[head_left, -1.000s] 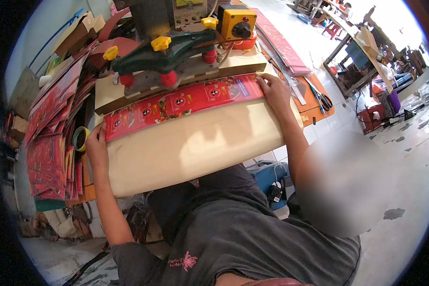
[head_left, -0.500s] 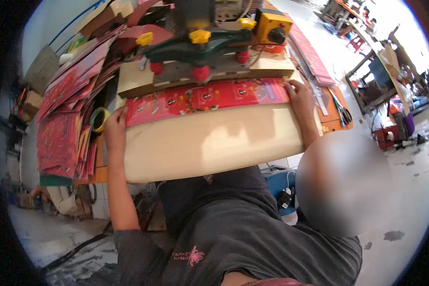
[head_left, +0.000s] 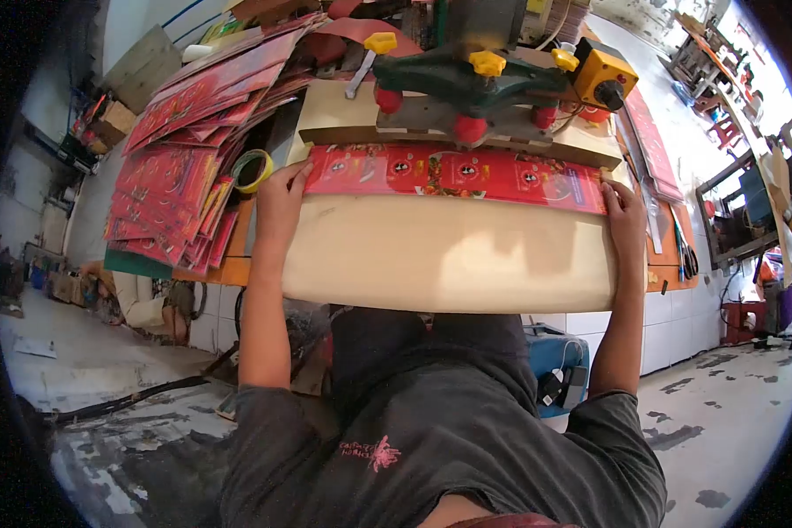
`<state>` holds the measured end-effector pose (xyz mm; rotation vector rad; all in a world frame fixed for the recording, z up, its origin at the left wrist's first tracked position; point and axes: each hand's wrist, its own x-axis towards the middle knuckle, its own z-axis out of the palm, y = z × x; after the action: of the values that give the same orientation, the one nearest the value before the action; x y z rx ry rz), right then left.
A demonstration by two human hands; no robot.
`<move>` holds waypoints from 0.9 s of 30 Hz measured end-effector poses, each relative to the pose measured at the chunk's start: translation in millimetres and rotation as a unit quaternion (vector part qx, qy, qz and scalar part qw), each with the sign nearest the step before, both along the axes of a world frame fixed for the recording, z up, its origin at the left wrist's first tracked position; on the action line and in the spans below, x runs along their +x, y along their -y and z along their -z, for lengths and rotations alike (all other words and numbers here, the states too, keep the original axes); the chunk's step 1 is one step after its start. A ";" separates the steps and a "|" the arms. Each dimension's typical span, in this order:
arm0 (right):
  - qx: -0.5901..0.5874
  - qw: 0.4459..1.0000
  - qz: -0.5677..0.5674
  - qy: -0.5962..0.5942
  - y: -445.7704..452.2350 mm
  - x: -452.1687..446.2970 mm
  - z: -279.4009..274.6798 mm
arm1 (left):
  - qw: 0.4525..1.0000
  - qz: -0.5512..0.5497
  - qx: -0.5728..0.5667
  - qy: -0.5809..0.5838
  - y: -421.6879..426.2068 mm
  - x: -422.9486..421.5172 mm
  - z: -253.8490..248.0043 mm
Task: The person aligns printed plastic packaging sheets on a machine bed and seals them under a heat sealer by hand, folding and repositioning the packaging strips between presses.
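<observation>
A long red printed plastic strip [head_left: 453, 174] lies flat along the back of a pale, smooth board [head_left: 449, 255], close against the pale block of the machine. At the strip's left end, my left hand [head_left: 280, 209] pinches the edge with bent fingers. My right hand [head_left: 625, 218] holds the opposite end between thumb and fingers. Above the strip stands the machine's dark green bracket [head_left: 466, 75], with yellow knobs on top and red feet below.
A leaning pile of red printed sheets [head_left: 180, 176] is on the left, with a yellow tape roll [head_left: 253, 172] beside my left hand. A yellow control box [head_left: 605, 77] sits at the machine's right. Scissors [head_left: 688, 255] and more red sheets [head_left: 651, 145] lie farther right.
The view has turned, so the bench and machine appear farther right and more level. Both hands are still at the strip's ends, and the strip remains against the block.
</observation>
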<state>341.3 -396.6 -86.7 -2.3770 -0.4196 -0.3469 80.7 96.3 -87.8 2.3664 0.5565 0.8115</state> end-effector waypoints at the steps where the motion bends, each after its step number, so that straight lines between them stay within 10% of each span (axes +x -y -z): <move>1: 0.016 1.000 -0.014 -0.012 0.6 -3.3 -1.1 | 1.000 0.000 0.002 -0.002 0.9 -2.9 -1.7; 27: -0.131 0.983 0.096 0.087 -10.8 -86.8 0.8 | 0.986 -0.070 0.105 -0.113 58.3 -48.6 -4.4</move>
<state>254.5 -385.9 -87.5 -2.6628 -0.3321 -0.6251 32.1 38.0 -83.4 2.6574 0.7709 0.6936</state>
